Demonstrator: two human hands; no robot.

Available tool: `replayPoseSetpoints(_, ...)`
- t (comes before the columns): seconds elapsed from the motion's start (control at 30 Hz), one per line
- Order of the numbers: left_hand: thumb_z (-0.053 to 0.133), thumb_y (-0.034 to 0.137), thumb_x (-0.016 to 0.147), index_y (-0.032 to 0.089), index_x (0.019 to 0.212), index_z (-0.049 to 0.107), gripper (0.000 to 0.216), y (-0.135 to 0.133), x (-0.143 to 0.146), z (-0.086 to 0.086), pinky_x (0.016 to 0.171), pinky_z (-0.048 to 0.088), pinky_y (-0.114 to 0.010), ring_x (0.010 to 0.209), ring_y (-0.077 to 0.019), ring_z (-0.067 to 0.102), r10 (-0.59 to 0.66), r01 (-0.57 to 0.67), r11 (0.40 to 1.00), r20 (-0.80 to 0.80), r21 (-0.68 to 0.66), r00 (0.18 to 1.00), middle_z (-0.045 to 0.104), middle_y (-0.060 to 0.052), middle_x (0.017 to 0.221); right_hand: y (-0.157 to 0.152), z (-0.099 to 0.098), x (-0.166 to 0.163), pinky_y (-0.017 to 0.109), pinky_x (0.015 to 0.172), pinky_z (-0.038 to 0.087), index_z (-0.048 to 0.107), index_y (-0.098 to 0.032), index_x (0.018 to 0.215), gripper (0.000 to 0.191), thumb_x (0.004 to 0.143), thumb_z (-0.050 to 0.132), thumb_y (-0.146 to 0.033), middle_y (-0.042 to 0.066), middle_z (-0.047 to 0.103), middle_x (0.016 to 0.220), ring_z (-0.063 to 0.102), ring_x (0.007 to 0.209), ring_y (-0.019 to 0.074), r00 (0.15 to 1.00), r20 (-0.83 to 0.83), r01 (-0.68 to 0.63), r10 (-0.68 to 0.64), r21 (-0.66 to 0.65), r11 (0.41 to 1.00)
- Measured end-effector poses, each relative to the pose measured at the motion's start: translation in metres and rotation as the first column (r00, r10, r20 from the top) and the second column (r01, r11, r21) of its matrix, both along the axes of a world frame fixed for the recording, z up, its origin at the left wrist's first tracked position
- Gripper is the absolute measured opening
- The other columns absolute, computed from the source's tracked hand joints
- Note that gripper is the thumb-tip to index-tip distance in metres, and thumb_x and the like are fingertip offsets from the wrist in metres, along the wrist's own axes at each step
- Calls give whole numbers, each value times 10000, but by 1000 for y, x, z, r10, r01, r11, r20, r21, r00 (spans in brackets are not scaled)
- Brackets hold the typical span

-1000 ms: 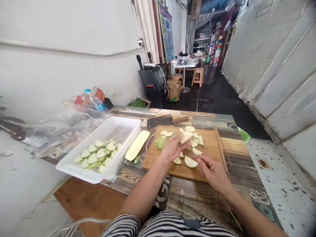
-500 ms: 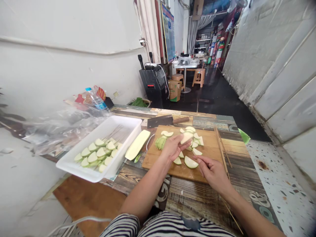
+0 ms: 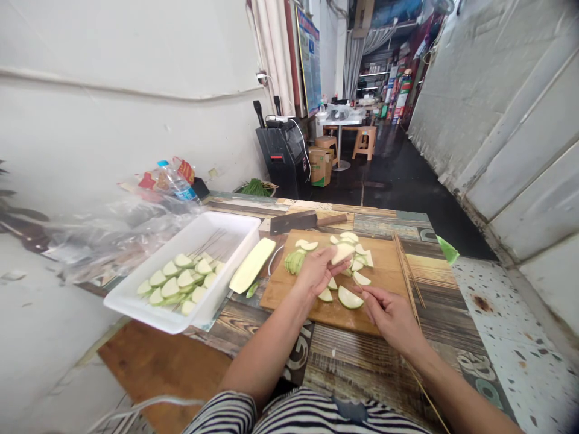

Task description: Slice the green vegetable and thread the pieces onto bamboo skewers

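Observation:
My left hand (image 3: 322, 271) is closed on a pale vegetable slice (image 3: 342, 254) with green skin, held over the wooden cutting board (image 3: 384, 271). In my right hand (image 3: 384, 310), thumb and fingers pinch a thin wooden skewer (image 3: 432, 402), whose tip points toward the slice; its long end runs back beneath my right forearm. I cannot tell whether the tip touches the slice. Below the hands lie loose half-round slices (image 3: 350, 298). Left of my left hand sits a fanned group of green-edged slices (image 3: 294, 261).
A white tray (image 3: 246, 226) holding skewered slices stands left, beside a peeled piece of vegetable (image 3: 252, 265). A cleaver (image 3: 294, 222) lies behind the board. More skewers (image 3: 406, 271) rest along the board's right side. Plastic bags (image 3: 122, 235) and a bottle (image 3: 183, 187) are at the far left.
Hardly anything differs. Both hands keep nearly the same place, and the slice in my left hand has shifted only slightly.

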State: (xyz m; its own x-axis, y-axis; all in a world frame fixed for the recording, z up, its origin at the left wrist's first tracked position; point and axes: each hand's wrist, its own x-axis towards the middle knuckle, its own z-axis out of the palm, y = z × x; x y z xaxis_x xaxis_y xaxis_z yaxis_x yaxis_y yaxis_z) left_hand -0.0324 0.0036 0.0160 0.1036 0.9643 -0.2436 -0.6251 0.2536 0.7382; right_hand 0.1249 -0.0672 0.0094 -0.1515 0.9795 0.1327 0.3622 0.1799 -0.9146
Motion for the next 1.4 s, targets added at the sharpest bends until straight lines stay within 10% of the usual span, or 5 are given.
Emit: replayPoseSetpoints(1.4, 595, 140, 771, 59, 750, 636, 94, -8, 11, 3, 862, 506, -424, 823, -224, 654, -41, 42, 999, 27, -24, 999, 659, -122, 882, 0, -4, -12, 203, 395, 172, 597, -109, 854, 367, 790, 472, -447, -60, 333, 479, 276, 426, 80, 979, -201, -3, -39, -201, 980)
